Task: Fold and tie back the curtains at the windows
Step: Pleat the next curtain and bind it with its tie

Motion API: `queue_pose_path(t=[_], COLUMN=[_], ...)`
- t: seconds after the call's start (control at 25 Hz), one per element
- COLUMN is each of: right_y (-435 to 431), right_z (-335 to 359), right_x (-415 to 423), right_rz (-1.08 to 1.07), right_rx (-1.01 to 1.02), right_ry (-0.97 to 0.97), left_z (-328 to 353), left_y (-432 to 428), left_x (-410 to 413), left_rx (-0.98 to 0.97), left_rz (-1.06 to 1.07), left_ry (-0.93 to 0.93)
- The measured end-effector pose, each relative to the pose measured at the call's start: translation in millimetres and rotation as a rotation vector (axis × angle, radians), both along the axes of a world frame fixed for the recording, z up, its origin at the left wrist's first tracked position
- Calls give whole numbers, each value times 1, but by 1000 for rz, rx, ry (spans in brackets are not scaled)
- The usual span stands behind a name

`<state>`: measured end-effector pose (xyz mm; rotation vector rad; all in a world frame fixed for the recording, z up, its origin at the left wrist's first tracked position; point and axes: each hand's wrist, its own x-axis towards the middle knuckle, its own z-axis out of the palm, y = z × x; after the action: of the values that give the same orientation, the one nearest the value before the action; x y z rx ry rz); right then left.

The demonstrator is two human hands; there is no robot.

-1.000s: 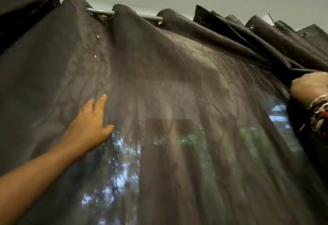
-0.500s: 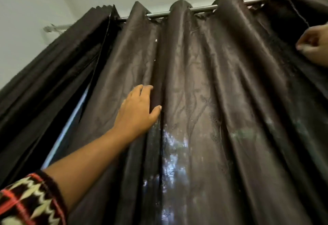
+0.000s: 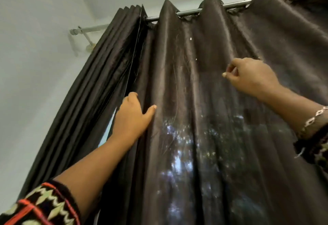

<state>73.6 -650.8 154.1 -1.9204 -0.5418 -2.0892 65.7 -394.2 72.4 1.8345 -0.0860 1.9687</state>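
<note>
A dark brown, half-sheer curtain (image 3: 204,118) hangs in broad pleats from a metal rod (image 3: 188,12). Tightly bunched folds of curtain (image 3: 106,68) are gathered at the left end. My left hand (image 3: 132,116) reaches up with its fingers tucked behind a pleat near the curtain's left edge and the thumb on the front, gripping the fold. My right hand (image 3: 248,75) is raised higher and to the right, its fingers curled and pinching the cloth of another pleat. Tree shapes and daylight show through the fabric lower down.
A pale wall (image 3: 39,82) rises on the left, where the rod's bracket (image 3: 83,33) is fixed below the ceiling. A narrow strip of bright window (image 3: 106,132) shows between the bunched folds and the hanging panel. A bracelet (image 3: 314,116) circles my right wrist.
The view has swung left along the rod. My right hand has come from the right edge to the middle pleats and pinched the cloth. My left hand has closed around a fold.
</note>
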Motion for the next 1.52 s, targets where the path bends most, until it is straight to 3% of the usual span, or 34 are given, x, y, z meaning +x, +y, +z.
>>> queue_pose_path(t=[0.12,0.2,0.36,0.84,1.0,1.08,1.16,1.32,1.52], right_y=[42,58,71,80,67,58,50,40,33], right_z=[-8,-13,-17,-20,-21,-18,-15,-11,-12], right_x=[2,2,6,46,46,43,40,34,33], right_rz=[1,-20,-111,-138,-127,-114,-109,-73,-61], right_rx=[29,35,64,98,62,68,76,82,70], right_ry=[-20,-21,18,125,88,73,63,37,24], left_z=[-6,-10,-15,3,-2,-4,1,4,-5], left_y=[-1,-9,-5,137,107,91,87,96,56], left_x=[3,4,6,19,19,15,14,25,3], left_rx=[-24,14,88,-98,25,-4,-49,-57,0], left_rz=[-106,-55,22,192,93,-55,-195,-128,-258], left_ry=[157,210,219,101,-26,-78,-22,173,79])
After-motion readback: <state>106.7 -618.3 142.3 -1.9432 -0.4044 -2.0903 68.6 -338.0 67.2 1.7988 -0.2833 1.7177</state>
